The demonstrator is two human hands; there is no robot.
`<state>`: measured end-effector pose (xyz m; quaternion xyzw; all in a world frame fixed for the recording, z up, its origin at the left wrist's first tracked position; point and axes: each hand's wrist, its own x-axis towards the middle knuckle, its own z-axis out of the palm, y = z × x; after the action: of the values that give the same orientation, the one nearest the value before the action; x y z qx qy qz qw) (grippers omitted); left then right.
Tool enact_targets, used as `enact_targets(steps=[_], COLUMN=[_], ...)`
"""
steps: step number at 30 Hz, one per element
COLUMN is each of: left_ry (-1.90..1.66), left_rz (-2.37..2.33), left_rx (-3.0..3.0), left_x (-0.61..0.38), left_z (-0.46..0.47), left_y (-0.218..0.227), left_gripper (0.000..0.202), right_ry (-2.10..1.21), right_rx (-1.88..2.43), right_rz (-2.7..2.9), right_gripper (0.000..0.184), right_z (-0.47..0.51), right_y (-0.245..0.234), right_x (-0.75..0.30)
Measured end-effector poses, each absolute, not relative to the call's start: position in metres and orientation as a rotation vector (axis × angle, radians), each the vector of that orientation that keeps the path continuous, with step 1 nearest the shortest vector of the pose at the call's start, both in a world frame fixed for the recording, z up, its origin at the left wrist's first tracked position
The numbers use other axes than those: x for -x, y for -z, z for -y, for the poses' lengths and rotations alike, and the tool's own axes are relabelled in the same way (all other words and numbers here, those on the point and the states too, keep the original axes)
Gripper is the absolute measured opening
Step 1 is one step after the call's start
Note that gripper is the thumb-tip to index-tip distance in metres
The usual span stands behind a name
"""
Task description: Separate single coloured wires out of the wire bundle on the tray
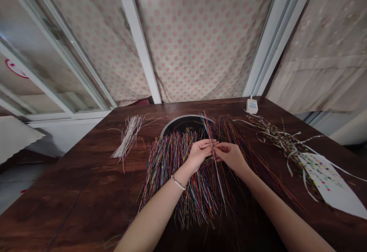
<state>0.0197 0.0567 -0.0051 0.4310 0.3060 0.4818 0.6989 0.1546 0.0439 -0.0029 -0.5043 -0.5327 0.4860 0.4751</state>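
Two bare hands are working close together over a big spread of thin coloured strands (183,183) on a dark wooden table (71,191). The left hand (197,155) is curled narrow, its fingers and thumb closing on a small bunch of strands (213,149), and the right hand (231,156) is pinching that bunch narrowly from the other side; how many strands each hand is holding is too fine to tell. The bunch is standing out from the mass, running up above the fingertips and down below them. The spread is lying draped against a round dark bowl (186,124) with a metal rim, its many colours loose and crowded together. Off to the left, a bundle of white strands (129,139) is lying well apart from the hands. Off to the right, a tangled line of speckled strands (279,137) is trailing toward a white dotted sheet (323,177). Only these smaller lots are lying to either side, while by far the most strands are remaining in the middle, under the hands. A thin bracelet (178,183) is circling the left wrist, and a white plug (251,106) is sitting near the far edge of the table.
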Motion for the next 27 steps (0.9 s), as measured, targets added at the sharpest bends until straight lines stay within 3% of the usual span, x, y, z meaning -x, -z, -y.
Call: enact_targets(steps=[14, 21, 27], left_ry=[-1.117, -1.108, -1.096], left_rz=[-0.631, -0.703, -0.679], left_rx=[-0.870, -0.939, -0.920], left_x=[-0.019, -0.016, -0.017], left_z=[-0.056, -0.058, -0.057], left_y=[0.002, 0.003, 0.001], left_gripper=[0.028, 0.029, 0.036], right_ry=[-1.385, -1.436, -1.345], right_rx=[1.156, 1.249, 1.280], right_rz=[1.156, 1.194, 1.219], right_gripper=[0.011, 0.031, 0.035], right_z=[-0.039, -0.038, -0.036], right_y=[-0.010, -0.004, -0.012], right_x=[-0.154, -0.151, -0.150])
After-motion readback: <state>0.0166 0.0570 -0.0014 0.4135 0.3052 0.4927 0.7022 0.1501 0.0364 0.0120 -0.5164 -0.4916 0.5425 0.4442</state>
